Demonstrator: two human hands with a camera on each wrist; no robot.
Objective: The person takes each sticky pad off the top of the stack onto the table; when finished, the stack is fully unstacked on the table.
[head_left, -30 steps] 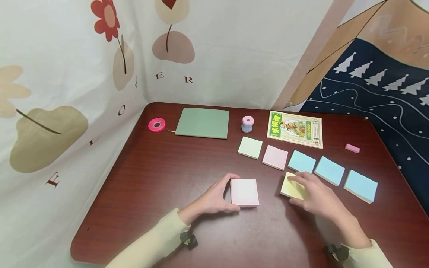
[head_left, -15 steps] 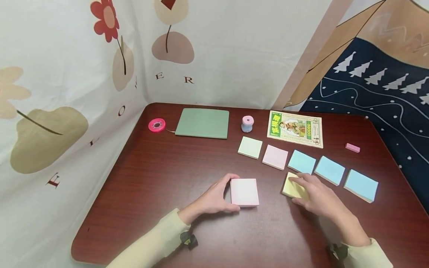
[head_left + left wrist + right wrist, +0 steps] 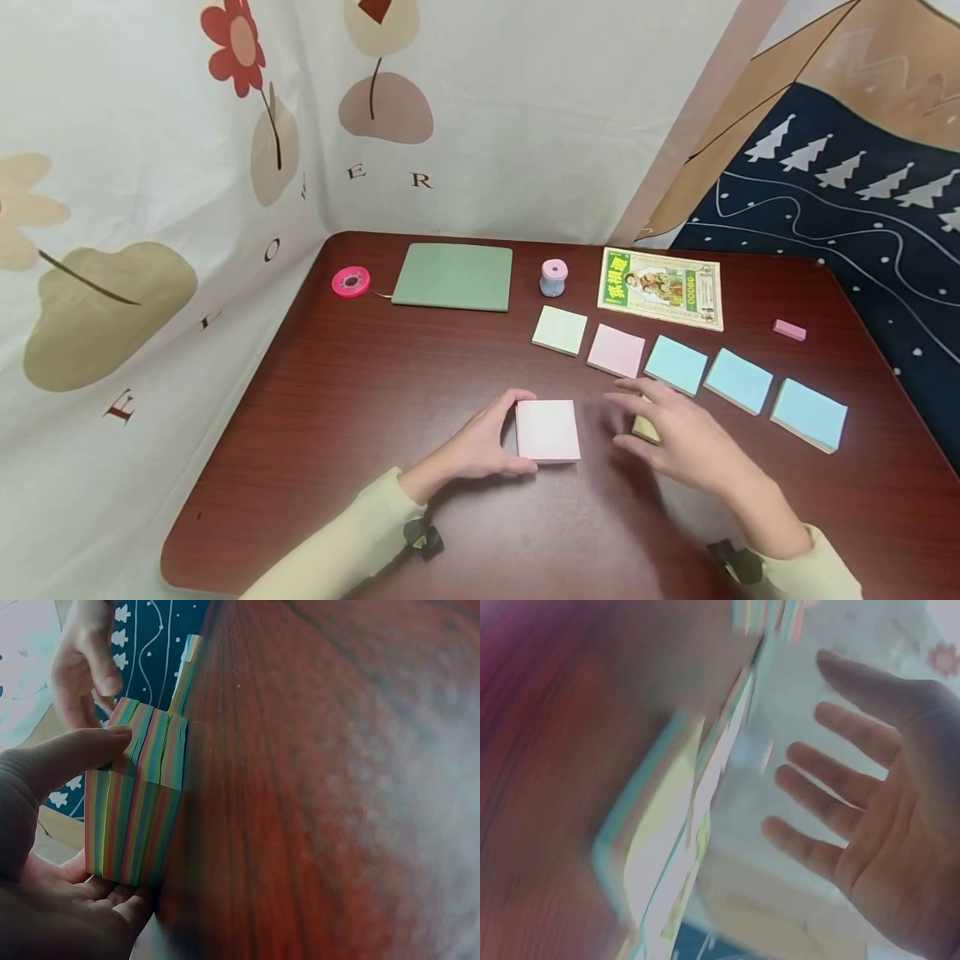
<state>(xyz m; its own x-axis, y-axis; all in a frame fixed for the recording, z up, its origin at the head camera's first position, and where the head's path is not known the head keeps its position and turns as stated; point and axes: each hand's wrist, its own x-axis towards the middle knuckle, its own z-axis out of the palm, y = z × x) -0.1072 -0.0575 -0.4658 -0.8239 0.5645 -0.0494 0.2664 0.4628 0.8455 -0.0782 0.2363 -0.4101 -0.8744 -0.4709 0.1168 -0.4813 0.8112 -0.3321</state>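
Note:
My left hand [image 3: 483,446] grips a stack of sticky note pads [image 3: 547,429] with a pale pink top, thumb at the near side and fingers at the far side. In the left wrist view the stack's sides [image 3: 135,825] show coloured stripes from several layered pads. My right hand [image 3: 686,442] is held over a yellow sticky note pad [image 3: 647,429], which it mostly hides in the head view. In the right wrist view its fingers [image 3: 832,780] are spread apart and hold nothing, with the yellow pad on the table beside them.
Behind lie a green pad [image 3: 559,331], a pink pad [image 3: 616,352] and several blue pads [image 3: 738,381]. Along the back are a pink tape roll [image 3: 351,282], a green notebook [image 3: 453,277], a pink-and-blue spool [image 3: 553,277], a printed booklet [image 3: 660,288] and a pink eraser [image 3: 790,330].
My right hand has let go of the yellow pad, lifted and shifted left over it, its fingers reaching toward the stack. My left hand has stayed on the stack.

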